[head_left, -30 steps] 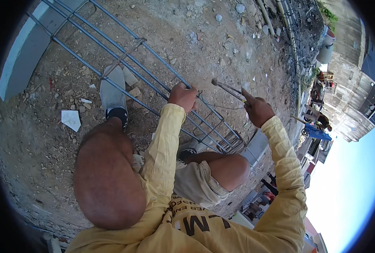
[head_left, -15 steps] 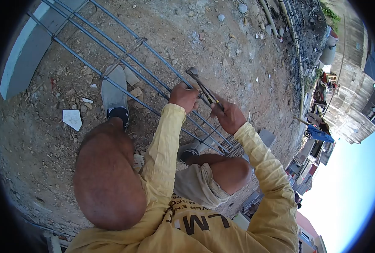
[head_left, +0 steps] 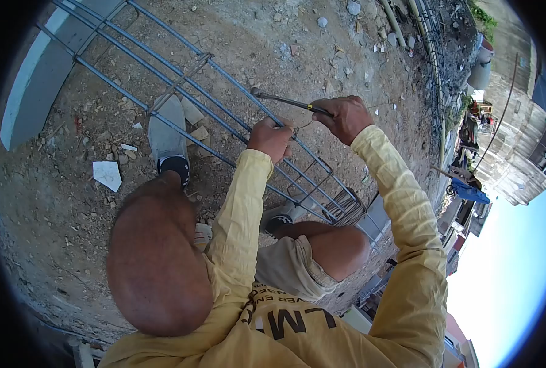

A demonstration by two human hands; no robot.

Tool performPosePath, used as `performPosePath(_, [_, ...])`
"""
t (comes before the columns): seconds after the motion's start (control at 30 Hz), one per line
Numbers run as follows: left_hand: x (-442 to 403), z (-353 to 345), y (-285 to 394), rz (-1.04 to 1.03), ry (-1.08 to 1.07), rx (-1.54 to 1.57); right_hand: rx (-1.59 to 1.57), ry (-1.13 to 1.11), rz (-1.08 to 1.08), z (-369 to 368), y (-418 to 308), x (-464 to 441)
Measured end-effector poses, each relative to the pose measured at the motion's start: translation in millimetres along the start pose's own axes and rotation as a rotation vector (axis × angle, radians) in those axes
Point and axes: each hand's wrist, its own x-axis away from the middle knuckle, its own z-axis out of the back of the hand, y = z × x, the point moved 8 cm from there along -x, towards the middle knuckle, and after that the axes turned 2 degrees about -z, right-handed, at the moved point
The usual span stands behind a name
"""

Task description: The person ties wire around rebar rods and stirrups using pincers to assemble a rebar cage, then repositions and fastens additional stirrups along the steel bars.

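My left hand [head_left: 270, 140] is closed at the top bar of a rebar cage [head_left: 187, 92], pinching what seems to be tie wire; its fingertips are partly hidden. My right hand [head_left: 346, 118] grips the handles of a pair of pincers [head_left: 285, 100], whose head points left above the bars. A thin tie wire [head_left: 305, 126] curves between the two hands, near the upper bar. Square stirrups [head_left: 178, 81] cross the long bars. The cage slants from the upper left to the lower right, over the ground between my feet.
A coil of wire [head_left: 345, 208] lies by the cage's lower right end. Grey blocks [head_left: 61, 67] stand at the upper left and near the right end. A broken white tile [head_left: 106, 175] and stones lie on the dirt. Long bars [head_left: 434, 73] run along the right.
My right hand has moved up and right with the pincers, away from the bars, and the pincers have swung nearly level. My left hand has stayed almost in place.
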Motion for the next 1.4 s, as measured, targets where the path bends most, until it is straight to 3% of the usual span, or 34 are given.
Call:
performPosePath(0.2, [-1.6, 0.3, 2.4, -0.042, 0.014, -0.047, 0.079, 0.016, 0.018, 5.7, -14.4, -3.6])
performPosePath(0.33, [2.2, 0.1, 5.3, -0.048, 0.033, -0.052, -0.202, 0.076, -0.165, 2.8, 8.2, 27.0])
performPosePath(0.53, [2.6, -0.8, 4.0, -0.030, 0.028, -0.019, -0.064, 0.285, 0.007, 18.4, -27.2, 27.8])
performPosePath(0.73, [-4.2, 0.6, -1.2, -0.010, -0.009, -0.007, -0.077, 0.336, 0.195, 16.6, -33.2, 8.6])
performPosePath(0.83, [-4.4, 0.8, -3.6, -0.004, -0.020, -0.009, -0.171, 0.306, 0.207, 10.3, -33.0, -7.5])
performPosePath(1.03, [-1.2, 1.0, -0.4, 0.003, -0.008, -0.022, -0.451, 0.030, -0.084, -27.8, -4.4, -44.8])
performPosePath(1.13, [-4.3, 2.6, -1.9, 0.004, -0.002, -0.024, -0.648, 0.048, -0.027, -21.2, 0.3, -54.3])
performPosePath(1.23, [-5.5, 2.2, -4.8, 0.012, -0.015, -0.012, -0.902, -0.067, -0.205, -10.4, 14.5, -57.6])
performPosePath(1.4, [-3.6, 1.6, -2.5, 0.000, -0.012, 0.012, -0.844, 0.585, -0.143, 53.8, 31.4, -38.1])
